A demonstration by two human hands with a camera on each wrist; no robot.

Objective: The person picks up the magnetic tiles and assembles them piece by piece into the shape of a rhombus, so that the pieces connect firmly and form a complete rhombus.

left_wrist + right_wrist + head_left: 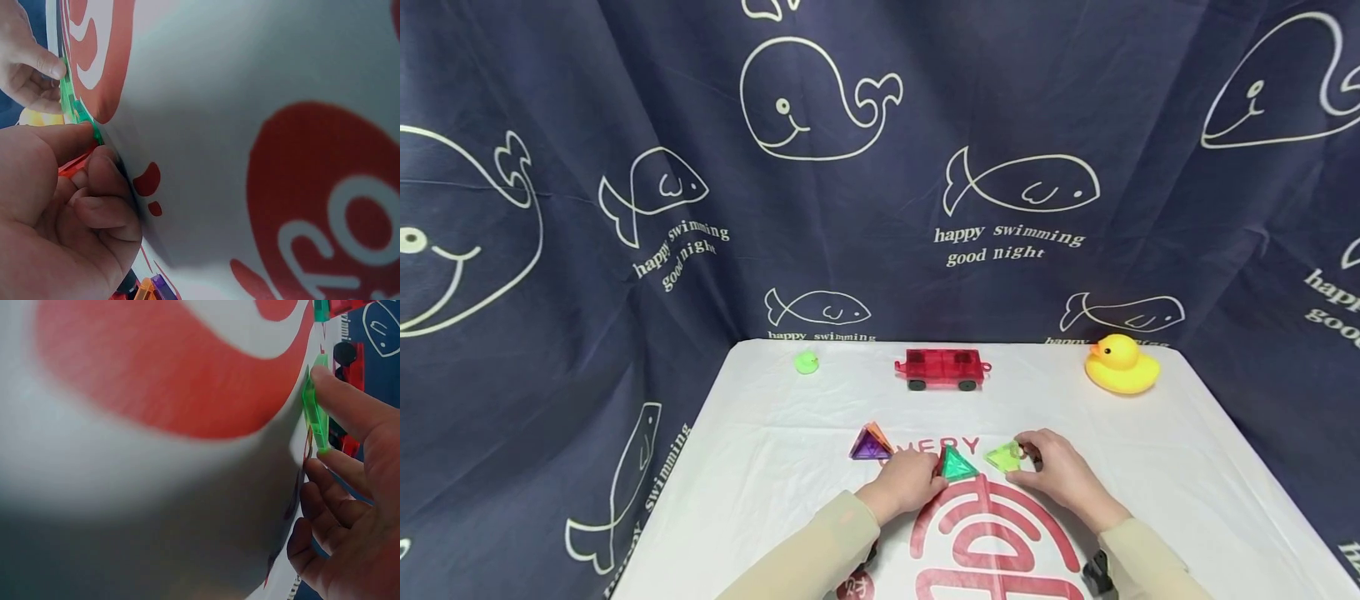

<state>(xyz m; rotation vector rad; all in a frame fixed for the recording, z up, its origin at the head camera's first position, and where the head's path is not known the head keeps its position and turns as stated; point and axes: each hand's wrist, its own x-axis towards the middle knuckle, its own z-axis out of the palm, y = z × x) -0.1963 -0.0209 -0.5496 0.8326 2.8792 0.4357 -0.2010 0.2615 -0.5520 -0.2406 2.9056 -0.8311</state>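
My left hand (pixel 910 481) pinches a teal triangular tile (pixel 958 465) by its left side, low over the white table. Red translucent plastic (pixel 74 164) shows between its thumb and fingers in the left wrist view; most of that piece is hidden. To the right, my right hand (pixel 1062 472) holds a light-green triangular tile (pixel 1003 457) between thumb and fingertip. In the right wrist view, the light-green tile (pixel 316 403) is seen nearly edge-on, with the other fingers loosely bent beneath. A small gap separates the teal and light-green tiles.
Purple (pixel 870 449) and orange (pixel 878 433) triangular pieces lean together left of my left hand. Farther back stand a red wheeled car (pixel 943 367), a small green duck (pixel 807 362) and a large yellow duck (pixel 1122 367). A dark-blue printed curtain (pixel 880 250) hangs behind the table.
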